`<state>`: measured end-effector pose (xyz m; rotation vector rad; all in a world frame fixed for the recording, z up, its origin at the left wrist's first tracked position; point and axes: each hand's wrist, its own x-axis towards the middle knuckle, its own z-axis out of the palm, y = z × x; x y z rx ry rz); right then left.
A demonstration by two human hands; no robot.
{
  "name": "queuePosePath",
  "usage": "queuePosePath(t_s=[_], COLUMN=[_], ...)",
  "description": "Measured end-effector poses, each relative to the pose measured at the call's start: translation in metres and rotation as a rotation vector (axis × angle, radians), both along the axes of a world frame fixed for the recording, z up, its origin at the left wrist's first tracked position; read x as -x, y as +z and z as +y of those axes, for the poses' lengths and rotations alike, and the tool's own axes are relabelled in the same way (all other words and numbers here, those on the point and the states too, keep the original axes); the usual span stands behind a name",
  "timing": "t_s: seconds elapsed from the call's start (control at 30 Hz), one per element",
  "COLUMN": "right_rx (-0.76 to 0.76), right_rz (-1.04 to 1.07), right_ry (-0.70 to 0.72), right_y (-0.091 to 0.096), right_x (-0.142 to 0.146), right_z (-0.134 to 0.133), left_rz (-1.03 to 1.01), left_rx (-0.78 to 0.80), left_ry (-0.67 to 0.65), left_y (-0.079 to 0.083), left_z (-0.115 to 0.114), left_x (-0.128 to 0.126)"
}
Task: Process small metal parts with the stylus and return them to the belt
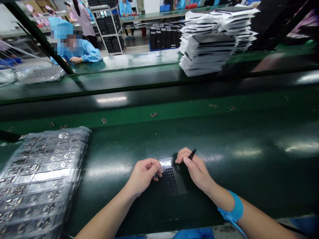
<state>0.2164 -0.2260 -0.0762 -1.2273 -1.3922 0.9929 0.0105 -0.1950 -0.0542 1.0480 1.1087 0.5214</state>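
My left hand (147,172) is closed in a pinch at the left edge of a clear sheet of small black squares (171,181). A small part seems to sit at its fingertips, but I cannot make out what it is. On the other side of the sheet, my right hand (195,167) grips a thin black pen-like tool (192,154), its back end sticking up past the thumb and its working end hidden by the fingers. A blue wrist strap (231,206) with a cord circles my right wrist. The sheet lies flat on the dark green bench top (119,196).
Stacked clear plastic trays (45,179) of small electronic parts fill the left side. Several small parts (154,115) lie along the green ledge. Behind stand tall piles of white sheets (206,53) and a co-worker in blue (92,51). A dark post (40,36) rises at upper left.
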Motion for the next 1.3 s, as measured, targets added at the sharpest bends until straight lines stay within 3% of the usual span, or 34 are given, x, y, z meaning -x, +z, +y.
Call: queuePosePath(t_s=[0.13, 0.33, 0.57, 0.93, 1.17, 1.3], right_rx=[0.118, 0.262, 0.23, 0.147, 0.135, 0.244], right_rz=[-0.129, -0.07, -0.266, -0.333, -0.317, -0.098], right_ry=[0.034, 0.187, 0.154, 0.159, 0.153, 0.168], right_y=[0.0, -0.001, -0.006, -0.003, 0.0, 0.001], right_x=[-0.001, 0.004, 0.002, 0.004, 0.007, 0.004], right_z=[-0.003, -0.005, -0.005, -0.004, -0.003, -0.004], left_rz=[0.043, 0.046, 0.009, 0.041, 0.048, 0.061], left_rx=[-0.046, -0.076, -0.055, -0.091, -0.09, -0.075], left_ry=[0.084, 0.028, -0.032, -0.035, -0.027, 0.002], left_y=[-0.001, -0.002, -0.011, -0.012, -0.012, -0.01], left_z=[0.009, 0.005, -0.002, -0.004, -0.002, -0.001], left_x=[0.004, 0.003, 0.0, -0.001, -0.002, -0.003])
